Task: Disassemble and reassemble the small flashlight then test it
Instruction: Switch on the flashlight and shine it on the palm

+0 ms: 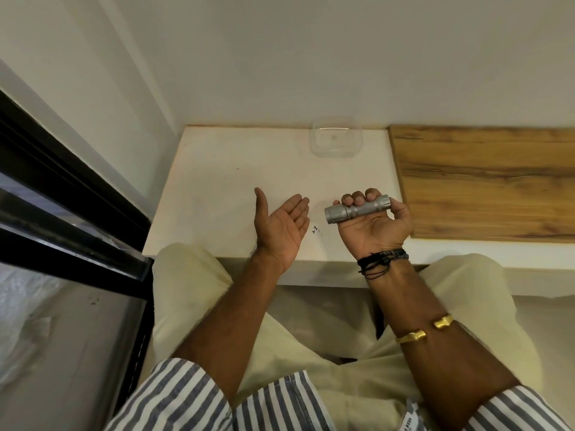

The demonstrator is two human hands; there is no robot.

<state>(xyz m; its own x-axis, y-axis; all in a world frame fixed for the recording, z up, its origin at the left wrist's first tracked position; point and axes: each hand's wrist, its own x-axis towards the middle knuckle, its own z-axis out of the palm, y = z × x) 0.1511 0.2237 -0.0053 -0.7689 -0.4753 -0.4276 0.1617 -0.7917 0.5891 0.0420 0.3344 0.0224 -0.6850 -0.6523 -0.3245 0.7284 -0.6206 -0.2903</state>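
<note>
Above the near edge of the bench (233,169), the small flashlight (357,209) lies crosswise in the right hand (373,225). That hand is palm up, with its fingers curled over the knurled silver barrel and gripping it. Both flared ends stick out of the grip. The flashlight appears whole, with both end pieces seated on the barrel and no gap showing.

Just left of the flashlight, the left hand (280,225) is held palm up with its fingers straight. It is empty and touches nothing.

Below the flashlight and between the two hands, a few small dark marks (315,230) show on the bench (too small to identify, and not evidently parts). Well beyond the flashlight, at the back of the bench, stands a clear plastic container (337,141). Nothing can be made out inside it. A wooden board (482,181) lies to the right of the flashlight.

Assessment: no loose cap, battery or head is visible anywhere. The flashlight is therefore either not yet taken apart or already put back together, and the view does not settle which. No beam or glow can be seen at either end, so the test is not confirmed. At the least, the lighting check remains to be done.
</note>
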